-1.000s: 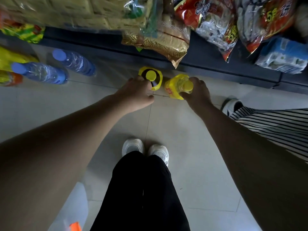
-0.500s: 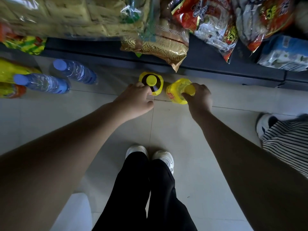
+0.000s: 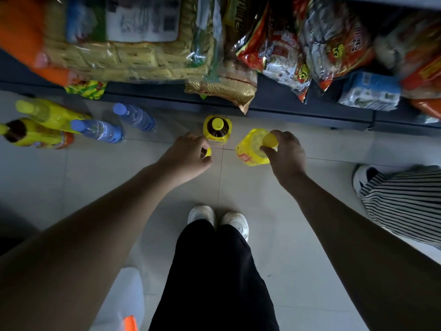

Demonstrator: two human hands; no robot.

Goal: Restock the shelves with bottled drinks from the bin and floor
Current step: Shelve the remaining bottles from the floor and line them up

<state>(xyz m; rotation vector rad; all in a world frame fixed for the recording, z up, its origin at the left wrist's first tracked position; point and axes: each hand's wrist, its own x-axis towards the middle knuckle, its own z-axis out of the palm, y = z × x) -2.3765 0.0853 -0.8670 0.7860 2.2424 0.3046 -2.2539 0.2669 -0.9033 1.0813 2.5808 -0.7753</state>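
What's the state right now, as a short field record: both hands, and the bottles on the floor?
left hand: curled round a yellow-topped item, mostly hidden
right hand: grips yellow bottle at its cap
between hands: dark bottle, upright on floor
left floor: two water bottles, two yellow-wrapped bottles
shelf: snack bags

A single wide-angle camera on the person's head looks steeply, almost straight, down past both arms [image 3: 107,223] at the tiled floor [image 3: 274,187] and white shoes [image 3: 202,215] close below, the dark shelf edge [image 3: 298,111] crossing the top, seemingly slanted by the lens.
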